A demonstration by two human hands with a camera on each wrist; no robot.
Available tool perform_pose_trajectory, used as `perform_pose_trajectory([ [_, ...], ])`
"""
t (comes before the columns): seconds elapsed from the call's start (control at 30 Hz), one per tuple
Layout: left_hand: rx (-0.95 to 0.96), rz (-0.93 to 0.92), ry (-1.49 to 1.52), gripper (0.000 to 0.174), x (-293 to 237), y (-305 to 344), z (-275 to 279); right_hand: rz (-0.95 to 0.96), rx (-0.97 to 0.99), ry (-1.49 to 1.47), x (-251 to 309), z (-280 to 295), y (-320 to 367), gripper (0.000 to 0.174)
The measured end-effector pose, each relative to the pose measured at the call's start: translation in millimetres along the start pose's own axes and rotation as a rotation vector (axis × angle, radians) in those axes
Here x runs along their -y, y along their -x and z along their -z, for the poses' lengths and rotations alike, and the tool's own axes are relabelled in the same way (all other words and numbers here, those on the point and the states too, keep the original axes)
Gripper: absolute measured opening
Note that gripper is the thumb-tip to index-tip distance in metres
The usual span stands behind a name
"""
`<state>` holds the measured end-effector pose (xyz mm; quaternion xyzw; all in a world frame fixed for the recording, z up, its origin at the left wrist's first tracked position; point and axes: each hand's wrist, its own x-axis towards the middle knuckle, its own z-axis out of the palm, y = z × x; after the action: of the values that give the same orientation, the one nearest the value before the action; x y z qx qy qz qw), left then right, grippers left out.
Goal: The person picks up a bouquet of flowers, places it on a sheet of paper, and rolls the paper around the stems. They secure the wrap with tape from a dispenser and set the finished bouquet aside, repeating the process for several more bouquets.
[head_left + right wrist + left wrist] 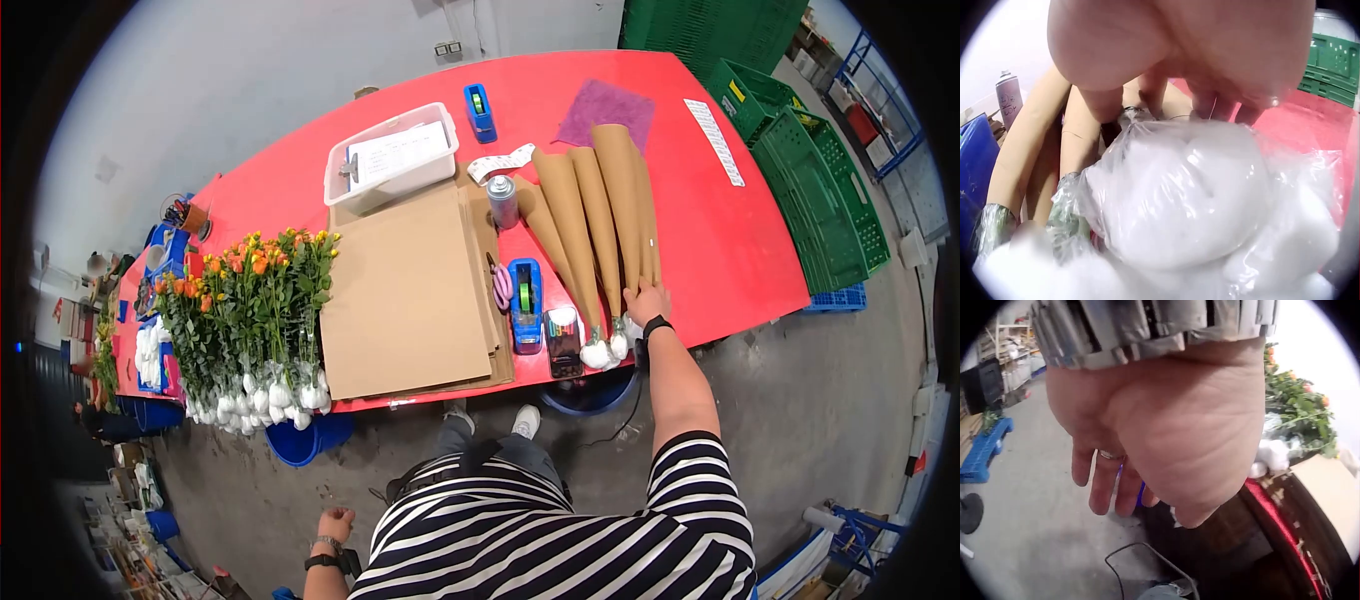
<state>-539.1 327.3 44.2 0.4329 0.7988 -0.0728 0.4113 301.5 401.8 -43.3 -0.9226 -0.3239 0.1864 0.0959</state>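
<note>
My right hand (pixel 648 302) grips the narrow lower end of a brown paper-wrapped bouquet (pixel 618 185) at the table's front right. In the right wrist view its fingers reach down around the wrap, just above a white bundle in clear plastic (pixel 1185 194) at the stem end. More slim paper cones (pixel 568 215) lie alongside to the left, with white bagged ends (pixel 596 354) by the table edge. Any blooms inside the wraps are hidden. My left hand (pixel 1160 431) hangs beside my body away from the table, its fingers loose and holding nothing.
Orange flowers (pixel 255 262) with white bagged stems lie left of stacked brown paper sheets (pixel 405 300). Between sheets and cones are a spray can (pixel 503 202), pink-handled scissors (pixel 501 287) and a blue tape dispenser (pixel 526 330). A white bin (pixel 440 160) stands behind; green crates (pixel 815 200) stand right.
</note>
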Motion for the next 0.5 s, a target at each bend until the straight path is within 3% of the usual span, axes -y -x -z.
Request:
perform_pose_trajectory([
  [0.03, 0.004, -0.001, -0.003, 0.039, 12.1, -0.3, -3.9, -0.020, 0.011, 0.005, 6.7, 6.6, 4.9, 0.059],
  [0.1, 0.046, 0.204, 0.112, 0.038, 26.4, 1.3, -12.8, -0.033, -0.010, -0.036, 11.3, 11.8, 8.1, 0.051],
  [0.2, 0.186, 0.093, -0.060, 0.040, 27.9, 5.2, -20.2, 0.081, -0.006, -0.169, -16.6, -0.4, -18.2, 0.058],
  [0.23, 0.212, 0.090, -0.072, 0.042, 26.7, 2.2, -23.9, 0.153, -0.168, -0.340, -28.2, -8.2, -19.7, 0.055],
  [0.27, 0.215, 0.088, -0.071, 0.042, 19.5, 2.2, -26.6, 0.152, -0.170, -0.336, -36.7, -3.7, -18.6, 0.055],
  [0.33, 0.126, 0.118, 0.077, 0.040, -0.6, 11.1, -32.5, 0.166, -0.426, -0.229, -53.3, 10.9, -17.0, 0.048],
  [0.47, 0.106, 0.153, 0.293, 0.033, -15.7, -0.9, -40.5, 0.094, -0.454, -0.128, -89.0, 40.1, -27.9, 0.048],
  [0.5, 0.090, 0.141, 0.309, 0.029, -15.7, -5.2, -42.1, -0.022, -0.429, -0.073, -91.1, 45.6, -30.1, 0.048],
])
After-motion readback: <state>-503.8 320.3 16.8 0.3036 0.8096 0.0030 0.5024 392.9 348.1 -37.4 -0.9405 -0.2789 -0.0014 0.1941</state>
